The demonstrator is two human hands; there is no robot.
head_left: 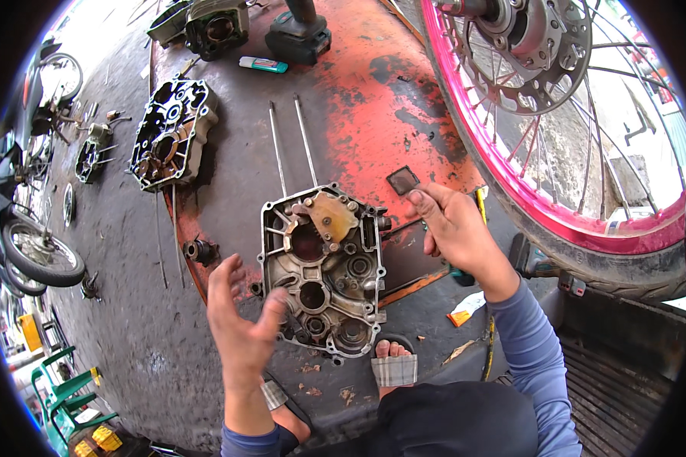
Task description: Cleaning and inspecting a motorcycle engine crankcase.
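Between my hands lies a metal engine crankcase half [343, 280], its open, ribbed inside facing up. Two long studs [277, 148] stick out from its far end, and a yellowish plate [330, 216] is bolted near its top. My right hand [457, 228], to the right of the case, pinches a small dark square mesh screen with a black rim [402, 180] between thumb and fingers. My left hand [245, 316] is over the case's left edge, fingers apart and holding nothing; whether the thumb touches the metal I cannot tell.
A second crankcase half [174, 133] lies at the left, near a small dark round part [200, 251]. Farther back are a cylinder block [217, 29], a cordless power tool [300, 34] and a white-and-teal tube [264, 65]. A pink-rimmed wheel [465, 99] stands close on the right.
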